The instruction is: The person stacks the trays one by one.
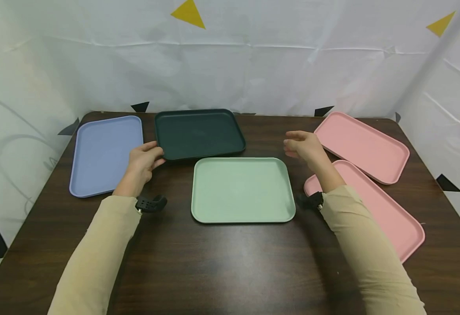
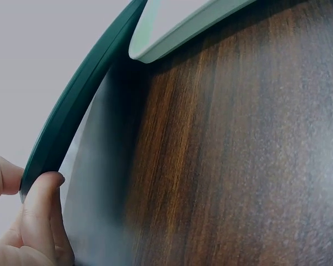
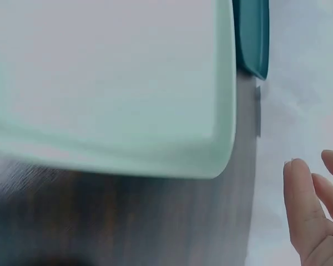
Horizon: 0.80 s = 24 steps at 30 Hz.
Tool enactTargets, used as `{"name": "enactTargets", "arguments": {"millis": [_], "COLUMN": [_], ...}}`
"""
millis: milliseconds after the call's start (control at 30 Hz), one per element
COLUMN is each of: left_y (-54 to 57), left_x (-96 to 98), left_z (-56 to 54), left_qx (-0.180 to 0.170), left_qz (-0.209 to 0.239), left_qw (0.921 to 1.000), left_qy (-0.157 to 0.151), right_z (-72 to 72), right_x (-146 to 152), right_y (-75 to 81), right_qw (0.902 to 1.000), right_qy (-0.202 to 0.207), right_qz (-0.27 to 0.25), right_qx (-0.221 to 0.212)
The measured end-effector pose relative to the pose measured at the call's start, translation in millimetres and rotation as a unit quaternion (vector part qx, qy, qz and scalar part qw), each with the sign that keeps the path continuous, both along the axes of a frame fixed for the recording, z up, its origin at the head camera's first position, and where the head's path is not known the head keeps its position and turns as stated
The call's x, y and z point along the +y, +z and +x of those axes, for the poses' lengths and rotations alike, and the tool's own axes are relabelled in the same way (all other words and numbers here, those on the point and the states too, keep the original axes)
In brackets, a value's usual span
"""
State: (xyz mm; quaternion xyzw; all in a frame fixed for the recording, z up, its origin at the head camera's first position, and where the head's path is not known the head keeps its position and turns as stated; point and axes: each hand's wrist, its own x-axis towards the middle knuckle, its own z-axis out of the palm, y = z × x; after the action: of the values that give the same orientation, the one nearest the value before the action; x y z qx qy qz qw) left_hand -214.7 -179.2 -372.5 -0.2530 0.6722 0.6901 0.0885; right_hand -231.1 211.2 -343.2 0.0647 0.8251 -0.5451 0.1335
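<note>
My left hand (image 1: 142, 164) pinches the left front corner of a dark green tray (image 1: 200, 133). In the left wrist view, thumb and fingers clasp the rim of this dark green tray (image 2: 80, 94), and that end looks raised off the table. A light green tray (image 1: 243, 190) lies flat in front of it, its back edge close to the dark one. Over the table between the light green tray and the pink trays, my right hand (image 1: 306, 148) hangs with fingers loosely extended and holds nothing. The right wrist view shows its fingers (image 3: 302, 205) apart from any tray.
A blue tray (image 1: 105, 153) lies at the left, partly behind my left hand. At the right are two pink trays, one farther back (image 1: 365, 146) and one nearer (image 1: 379, 210) partly under my right forearm. White sheeting (image 1: 253, 78) encloses the brown table (image 1: 214, 267) behind and at both sides.
</note>
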Motion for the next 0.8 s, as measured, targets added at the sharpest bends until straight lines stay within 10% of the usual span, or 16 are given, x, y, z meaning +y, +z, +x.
{"name": "enactTargets", "arguments": {"millis": [800], "left_y": [4.2], "left_x": [-4.7], "left_z": [6.2], "left_qx": [0.011], "left_qz": [0.003], "left_qw": [0.9994], "left_qy": [-0.032], "right_z": [-18.2], "right_x": [-47], "right_y": [-5.4], "right_qw": [0.9988], "right_qy": [-0.003], "right_qz": [-0.047], "right_qx": [0.015]}}
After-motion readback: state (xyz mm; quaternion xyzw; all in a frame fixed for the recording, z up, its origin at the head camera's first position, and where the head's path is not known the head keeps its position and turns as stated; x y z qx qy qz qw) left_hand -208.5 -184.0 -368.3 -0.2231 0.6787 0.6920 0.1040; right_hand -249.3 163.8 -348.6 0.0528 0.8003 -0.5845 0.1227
